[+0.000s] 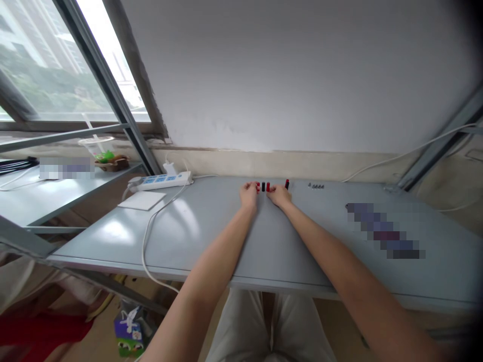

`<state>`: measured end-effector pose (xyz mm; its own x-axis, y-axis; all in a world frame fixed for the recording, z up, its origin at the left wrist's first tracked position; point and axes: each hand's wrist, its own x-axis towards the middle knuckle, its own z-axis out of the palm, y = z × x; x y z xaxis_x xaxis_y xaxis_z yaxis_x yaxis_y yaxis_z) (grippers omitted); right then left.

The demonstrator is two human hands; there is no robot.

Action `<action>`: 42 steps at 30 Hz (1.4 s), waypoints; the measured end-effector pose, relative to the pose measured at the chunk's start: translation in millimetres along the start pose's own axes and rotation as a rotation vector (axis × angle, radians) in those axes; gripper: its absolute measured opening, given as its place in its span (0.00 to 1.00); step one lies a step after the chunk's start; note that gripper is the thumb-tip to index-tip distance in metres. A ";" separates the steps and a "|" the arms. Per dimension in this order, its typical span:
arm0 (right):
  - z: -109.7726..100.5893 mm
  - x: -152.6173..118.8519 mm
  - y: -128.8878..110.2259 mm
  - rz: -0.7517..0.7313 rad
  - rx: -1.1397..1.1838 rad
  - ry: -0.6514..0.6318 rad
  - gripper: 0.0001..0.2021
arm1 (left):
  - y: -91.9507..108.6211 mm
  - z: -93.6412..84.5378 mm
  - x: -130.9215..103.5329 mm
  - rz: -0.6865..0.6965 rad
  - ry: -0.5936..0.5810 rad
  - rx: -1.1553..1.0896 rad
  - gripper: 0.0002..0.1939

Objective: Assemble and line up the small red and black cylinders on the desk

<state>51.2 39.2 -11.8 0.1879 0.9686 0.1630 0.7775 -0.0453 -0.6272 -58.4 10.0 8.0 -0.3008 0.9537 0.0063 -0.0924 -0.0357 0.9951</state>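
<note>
My left hand (248, 194) reaches to the back of the grey desk, its fingers closed at a small red piece (258, 187). Just right of that, a small black cylinder (263, 186) stands upright between my hands. The fingers of my right hand (279, 195) are closed at a small red cylinder (268, 186). Behind the right hand, a red-and-black piece (287, 184) stands, partly hidden. What kind of parts these are is too small to tell. Farther right, several tiny metal pieces (318, 186) lie in a row.
A white power strip (162, 182) and a flat white square (142, 200) occupy the desk's left side. A white cable (149, 229) runs over the front edge. A blurred-out object (383, 231) lies on the right. Left, a shelf holds a plastic cup (97, 146). A wall rises behind.
</note>
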 end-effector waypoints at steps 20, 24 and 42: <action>-57.8 -18.4 72.6 -0.139 -0.123 0.111 0.06 | -12.5 38.2 -19.5 0.606 -0.489 0.862 0.30; -54.8 -19.6 75.6 -0.158 -0.223 0.136 0.09 | -11.5 54.1 -19.5 0.569 -0.496 1.005 0.35; -48.8 -19.4 75.6 -0.181 -0.282 -0.035 0.18 | -9.7 71.8 -10.2 0.626 -0.306 1.248 0.13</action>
<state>135.7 5.0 -25.2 0.0142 0.9747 0.2232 0.9328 0.0675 -0.3540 13.7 22.1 5.4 0.2486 0.9107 0.3300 0.9062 -0.3390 0.2528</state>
